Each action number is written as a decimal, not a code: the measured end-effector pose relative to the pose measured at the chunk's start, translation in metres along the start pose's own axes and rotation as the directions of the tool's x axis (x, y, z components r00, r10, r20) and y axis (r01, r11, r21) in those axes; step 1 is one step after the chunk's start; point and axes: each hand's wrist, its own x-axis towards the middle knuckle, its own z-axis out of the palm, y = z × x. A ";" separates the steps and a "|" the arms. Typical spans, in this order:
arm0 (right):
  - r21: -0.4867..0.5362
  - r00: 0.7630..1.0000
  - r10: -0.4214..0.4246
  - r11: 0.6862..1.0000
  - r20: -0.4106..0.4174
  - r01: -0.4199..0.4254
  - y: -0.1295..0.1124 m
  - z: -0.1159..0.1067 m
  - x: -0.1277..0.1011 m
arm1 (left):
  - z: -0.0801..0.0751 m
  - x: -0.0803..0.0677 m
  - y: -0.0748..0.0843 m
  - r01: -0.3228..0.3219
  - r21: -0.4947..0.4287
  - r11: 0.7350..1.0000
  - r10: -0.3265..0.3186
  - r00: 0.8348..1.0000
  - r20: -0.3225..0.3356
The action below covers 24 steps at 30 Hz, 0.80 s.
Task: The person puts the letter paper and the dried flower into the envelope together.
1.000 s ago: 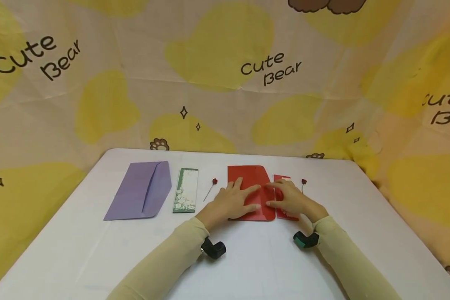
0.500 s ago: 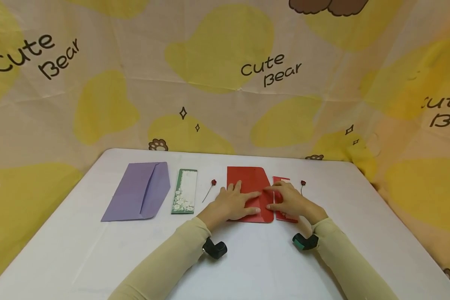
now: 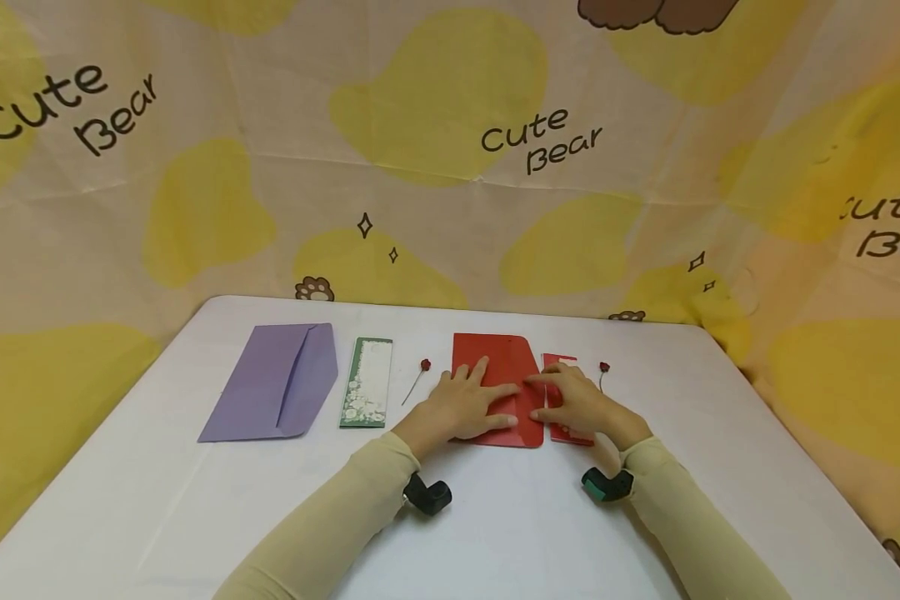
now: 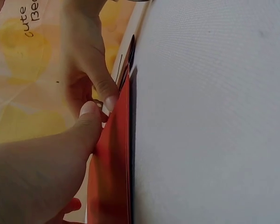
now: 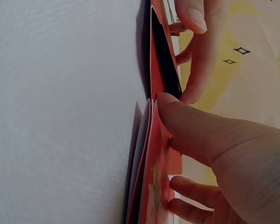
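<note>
**Two hands on a red envelope**

Nearest, the left hand (image 3: 465, 404) lies flat with fingers spread on the red envelope (image 3: 498, 354), pressing it to the white table (image 3: 495, 533). The right hand (image 3: 577, 400) rests on the red card (image 3: 558, 362) just beside, its fingertips touching the envelope's rounded flap edge. The envelope is glossy and plain, lying at the table's middle. Farther left lie a rose pin (image 3: 417, 379), a green bookmark (image 3: 367, 382) and a purple envelope (image 3: 273, 383).

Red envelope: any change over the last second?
Hardly. The right hand shifted its fingers slightly left onto the flap edge of the red envelope; the left hand stayed pressing it flat. The red card, purple envelope and green card are unmoved.
</note>
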 end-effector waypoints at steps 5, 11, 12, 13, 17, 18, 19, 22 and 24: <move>-0.005 1.000 -0.002 1.000 -0.005 0.002 -0.002 -0.001 0.001 | -0.001 -0.001 -0.001 -0.002 -0.010 1.000 0.002 1.000 -0.015; -0.013 1.000 0.009 1.000 0.008 -0.009 -0.003 0.001 -0.002 | 0.000 -0.002 -0.002 0.004 0.014 1.000 -0.004 1.000 -0.002; -0.019 1.000 0.003 1.000 0.007 -0.003 -0.003 0.001 -0.003 | 0.001 -0.002 -0.002 0.005 0.012 1.000 -0.005 1.000 0.000; -0.020 1.000 -0.001 1.000 0.005 0.001 -0.003 0.001 -0.003 | 0.001 -0.002 -0.002 0.006 0.011 1.000 -0.006 1.000 0.003; -0.016 1.000 -0.015 1.000 0.002 0.015 -0.005 0.001 -0.003 | 0.001 -0.002 -0.002 0.011 0.001 1.000 -0.011 1.000 0.004; -0.013 1.000 -0.016 1.000 0.004 0.016 -0.005 0.002 -0.003 | 0.001 -0.002 -0.002 0.010 -0.003 1.000 -0.010 1.000 0.003; -0.008 1.000 -0.015 1.000 0.005 0.015 -0.005 0.002 -0.003 | 0.001 -0.002 -0.003 0.010 -0.007 1.000 -0.010 1.000 0.001; 0.002 1.000 -0.019 1.000 0.006 0.019 -0.005 0.002 -0.003 | 0.001 -0.002 -0.004 0.005 -0.029 1.000 -0.005 1.000 -0.006; 0.007 1.000 -0.021 1.000 0.008 0.021 -0.004 0.002 -0.002 | 0.001 -0.002 -0.005 0.002 -0.043 0.999 -0.003 1.000 -0.013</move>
